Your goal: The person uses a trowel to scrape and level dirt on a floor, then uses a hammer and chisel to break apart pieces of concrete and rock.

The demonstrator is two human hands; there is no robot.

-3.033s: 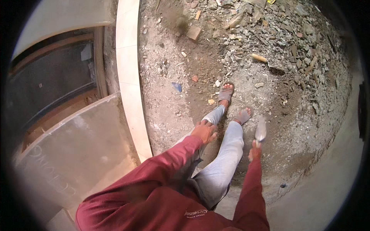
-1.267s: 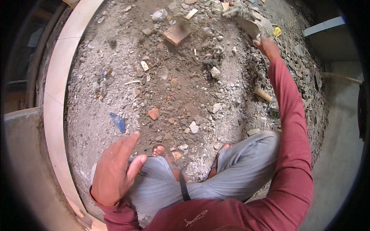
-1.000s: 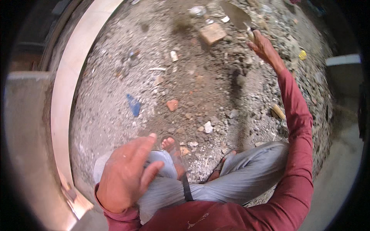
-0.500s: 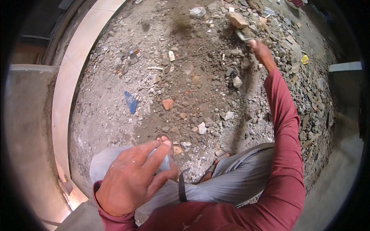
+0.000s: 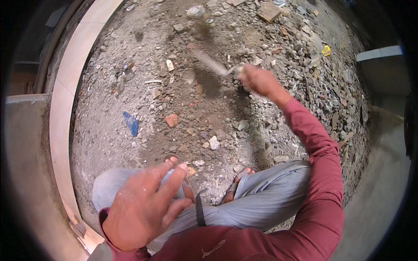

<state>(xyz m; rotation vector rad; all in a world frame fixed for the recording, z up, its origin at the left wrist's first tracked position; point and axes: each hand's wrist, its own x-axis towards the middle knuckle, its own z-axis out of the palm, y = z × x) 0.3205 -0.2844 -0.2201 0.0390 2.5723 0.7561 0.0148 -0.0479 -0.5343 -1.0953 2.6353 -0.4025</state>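
My right hand (image 5: 260, 81) is closed round the handle of a trowel (image 5: 211, 63) above the rubble. The trowel's metal blade points up and left, smeared by motion, with a bent neck near my fist. Its dark shadow falls on the loose soil (image 5: 204, 111) just below. Over my left knee hovers my left hand (image 5: 146, 202), holding nothing, its fingers stretched forward and a little apart. A reddish stone chip (image 5: 171, 120) and a white stone (image 5: 214, 142) lie in the soil between my feet and the trowel.
A pale tiled edging (image 5: 65, 78) curves along the left side. On the ground lie a blue scrap (image 5: 130, 123), a flat brown slab (image 5: 268, 12), a clear plastic piece (image 5: 195, 11) and a yellow packet (image 5: 325, 51). Stones heap up at the right (image 5: 305, 65). My sandalled feet (image 5: 233, 189) stand close in.
My right hand has swung the trowel left and nearer to me, away from the brown slab at the upper right. My left hand stays over my knee. The view has shifted slightly.
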